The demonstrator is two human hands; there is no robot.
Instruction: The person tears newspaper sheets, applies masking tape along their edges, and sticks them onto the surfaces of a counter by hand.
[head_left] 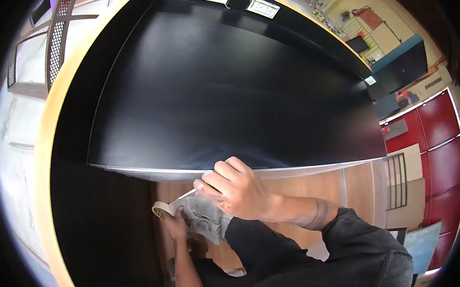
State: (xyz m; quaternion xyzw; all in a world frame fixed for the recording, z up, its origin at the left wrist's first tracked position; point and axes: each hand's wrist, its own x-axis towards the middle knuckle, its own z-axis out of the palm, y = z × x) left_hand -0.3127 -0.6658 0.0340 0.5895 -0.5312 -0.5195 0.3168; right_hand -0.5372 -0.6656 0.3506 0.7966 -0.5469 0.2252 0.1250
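My right hand (236,190) is at the front edge of a glossy black countertop (228,92), its fingers closed in a pinch. A pale strip of masking tape (187,193) runs from those fingers down to the left. At its other end is the roll of masking tape (163,205), gripped in my left hand (175,225) below the counter edge. The strip looks taut between the two hands. What the right fingertips press on at the edge is partly hidden by the hand. A pale, see-through band (313,171) runs along under the counter's edge.
White outlet plates (263,7) sit at the counter's back. A yellow-edged black panel (60,125) rises on the left. To the right are a monitor (398,67), red cabinets (440,149) and a dark rack (395,181). Below is a wood-look floor (288,192).
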